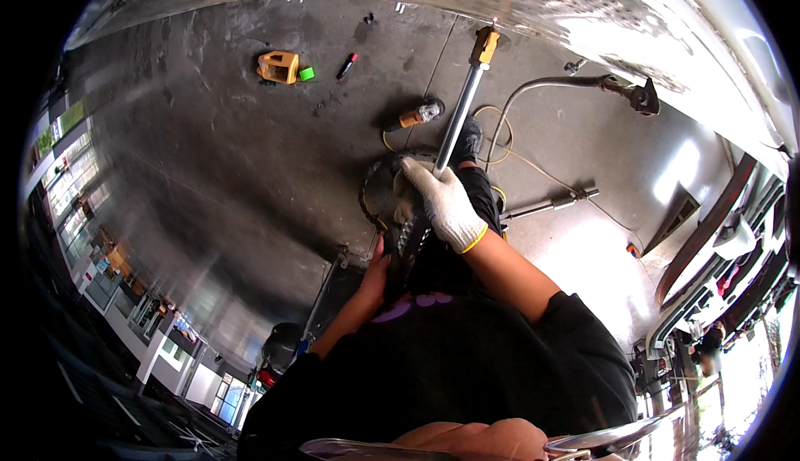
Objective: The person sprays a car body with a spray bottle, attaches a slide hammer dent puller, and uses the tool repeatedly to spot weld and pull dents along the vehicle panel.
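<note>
Grey concrete floor spread out below, meeting a pale panel along the far side. Of the person's 2 arms, the right reached farther forward, its bare forearm slanting inward from a short black sleeve. Its gloved right hand lay back-up, fingers wrapped around the near part of a silver rod. That rod slanted forward and slightly right, its yellow head near the panel; whether they touched could not be told. Bare and lower, the left hand sat close to the body, partly hidden; whether its fingers gripped anything could not be told. Beyond, 1 orange power tool lay on the floor.
</note>
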`<state>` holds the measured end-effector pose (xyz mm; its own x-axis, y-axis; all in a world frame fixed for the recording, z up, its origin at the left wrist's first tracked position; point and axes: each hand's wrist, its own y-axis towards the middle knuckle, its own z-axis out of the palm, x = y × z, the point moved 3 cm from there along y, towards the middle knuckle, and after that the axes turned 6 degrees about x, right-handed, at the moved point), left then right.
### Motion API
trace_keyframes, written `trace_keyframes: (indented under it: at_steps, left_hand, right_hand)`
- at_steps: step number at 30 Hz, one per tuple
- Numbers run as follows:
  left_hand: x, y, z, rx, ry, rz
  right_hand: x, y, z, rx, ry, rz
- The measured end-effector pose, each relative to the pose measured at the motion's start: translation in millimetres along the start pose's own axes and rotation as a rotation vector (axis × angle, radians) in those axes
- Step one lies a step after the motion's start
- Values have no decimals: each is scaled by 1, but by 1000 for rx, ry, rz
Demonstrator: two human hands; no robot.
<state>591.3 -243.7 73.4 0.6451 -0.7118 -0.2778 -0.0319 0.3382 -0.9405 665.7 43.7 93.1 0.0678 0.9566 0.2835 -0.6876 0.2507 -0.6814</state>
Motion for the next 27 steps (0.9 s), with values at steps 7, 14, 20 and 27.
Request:
trace_keyframes:
  at_steps: [7,14,20,27]
  left_hand:
    - [-23,13,7,31,11,-376]
    - [20,32,-33,90,-241,-517]
    - [18,-9,-38,56,-76,-396]
    - [14,-35,-14,42,-85,-344]
  right_hand:
    - [-22,-7,-10,111,-57,-205]
    - [93,10,-9,92,7,-196]
    - [-69,-13,-11,151,-259,-11]
    - [-77,-33,5,175,51,154]
